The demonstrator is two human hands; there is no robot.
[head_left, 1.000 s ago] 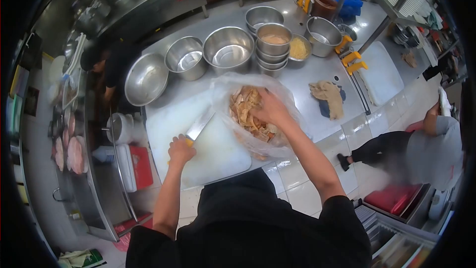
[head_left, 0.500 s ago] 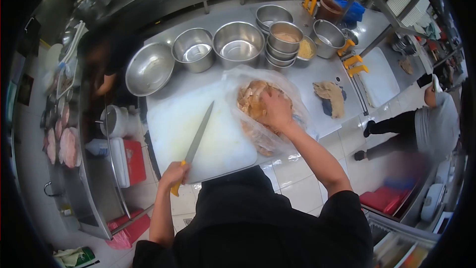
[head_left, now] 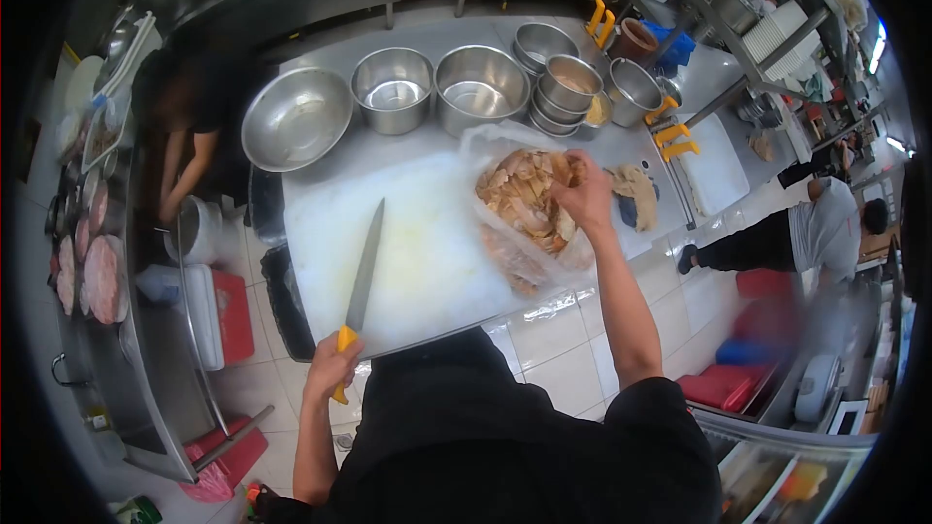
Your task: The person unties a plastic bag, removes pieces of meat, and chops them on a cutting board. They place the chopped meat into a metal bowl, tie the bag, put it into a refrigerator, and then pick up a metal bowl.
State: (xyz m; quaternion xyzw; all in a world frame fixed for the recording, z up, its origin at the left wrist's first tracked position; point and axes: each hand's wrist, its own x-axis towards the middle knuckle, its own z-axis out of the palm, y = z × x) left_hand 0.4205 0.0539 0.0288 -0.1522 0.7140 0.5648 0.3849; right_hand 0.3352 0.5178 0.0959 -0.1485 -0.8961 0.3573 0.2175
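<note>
My left hand (head_left: 333,366) is closed round the yellow handle of a long kitchen knife (head_left: 366,267). Its blade points away from me over a white cutting board (head_left: 437,272). To the right of the board lies an open clear plastic bag (head_left: 474,144) full of brownish, flaky pieces (head_left: 519,196), perhaps cooked meat. My right hand (head_left: 586,199) is at the right side of the bag's opening, fingers bent and pinched together at the edge of the pieces. Whether they grip a piece or the plastic is hidden.
Metal bowls (head_left: 296,118) and pots (head_left: 391,87) line the table's far side, with stacked small bowls (head_left: 566,87). A crumpled cloth (head_left: 633,196) lies right of the bag. Yellow-handled tools (head_left: 675,141) stand near a second board (head_left: 714,170). One co-worker (head_left: 189,150) bends at left; another person (head_left: 820,223) is at right.
My right hand has lifted from the middle of the brown pieces to the bag's right side, fingers now pinched. The left hand still holds the knife. The camera view has shifted slightly.
</note>
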